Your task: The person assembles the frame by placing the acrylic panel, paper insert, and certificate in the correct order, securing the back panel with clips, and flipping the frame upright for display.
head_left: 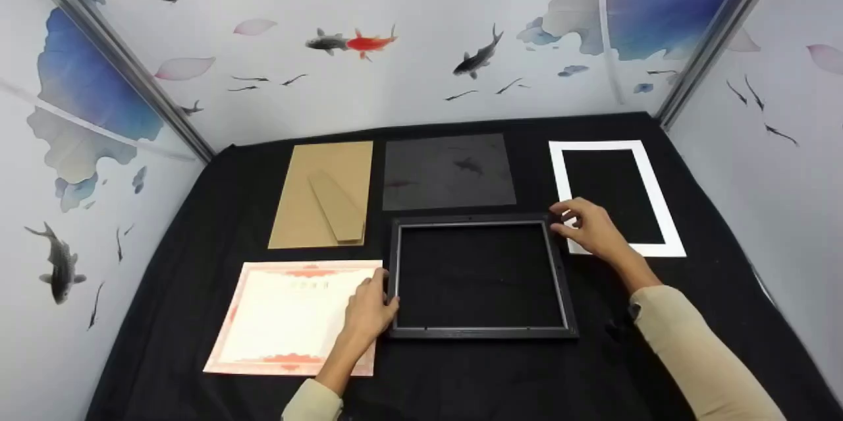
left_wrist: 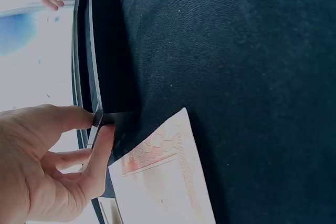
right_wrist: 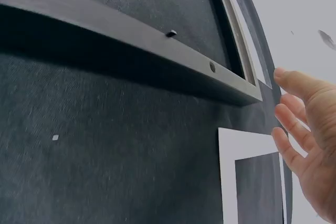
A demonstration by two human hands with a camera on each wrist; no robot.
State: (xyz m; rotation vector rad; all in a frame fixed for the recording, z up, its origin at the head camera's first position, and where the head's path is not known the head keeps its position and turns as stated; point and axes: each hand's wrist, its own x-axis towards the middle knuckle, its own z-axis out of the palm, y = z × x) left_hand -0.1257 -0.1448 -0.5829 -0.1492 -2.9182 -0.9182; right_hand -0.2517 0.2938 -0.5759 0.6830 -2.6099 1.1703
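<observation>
A black picture frame (head_left: 481,333) lies on the black cloth, its bars also in the left wrist view (left_wrist: 110,51) and right wrist view (right_wrist: 126,32). My left hand (head_left: 369,309) pinches the frame's left side between thumb and fingers, seen close in the left wrist view (left_wrist: 47,166). Under that wrist lies a pink-bordered certificate (head_left: 290,315). By the frame's upper right corner is my right hand (head_left: 589,226). In the right wrist view its fingers (right_wrist: 296,127) are loosely bent, apart from the frame and holding nothing. A white mat (head_left: 654,190) lies partly beneath this hand.
A brown backing board (head_left: 296,197) with a stand leg (head_left: 336,210) lies at the back left. Beside it, a dark glossy sheet (head_left: 448,170) reflects the fish pattern. White printed walls (head_left: 421,78) enclose the black cloth (head_left: 164,342) at the back and sides.
</observation>
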